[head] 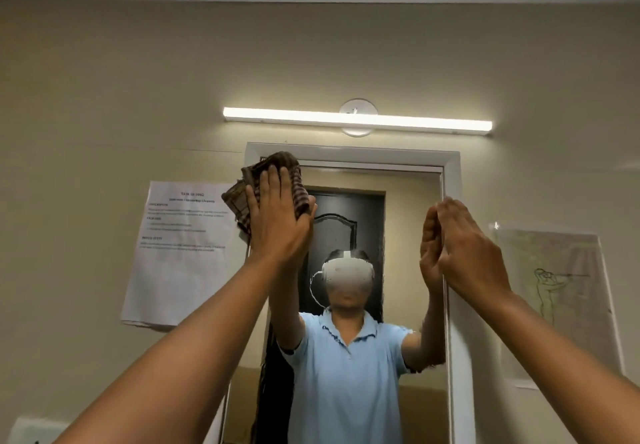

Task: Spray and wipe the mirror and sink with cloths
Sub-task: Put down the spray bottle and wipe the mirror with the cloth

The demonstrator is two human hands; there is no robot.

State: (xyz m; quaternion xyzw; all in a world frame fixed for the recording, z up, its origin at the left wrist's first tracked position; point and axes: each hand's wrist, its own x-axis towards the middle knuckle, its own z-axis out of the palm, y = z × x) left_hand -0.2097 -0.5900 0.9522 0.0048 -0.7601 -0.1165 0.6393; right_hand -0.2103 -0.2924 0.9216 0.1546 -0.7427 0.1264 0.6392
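White-framed mirror [450, 180] on a beige wall, glass hazy and streaked, left hand [277, 222] flat with fingers spread, pressing a brown checked cloth [249, 197] to its upper left corner, right hand [467, 246] loosely curled at the right frame edge, seemingly gripping it
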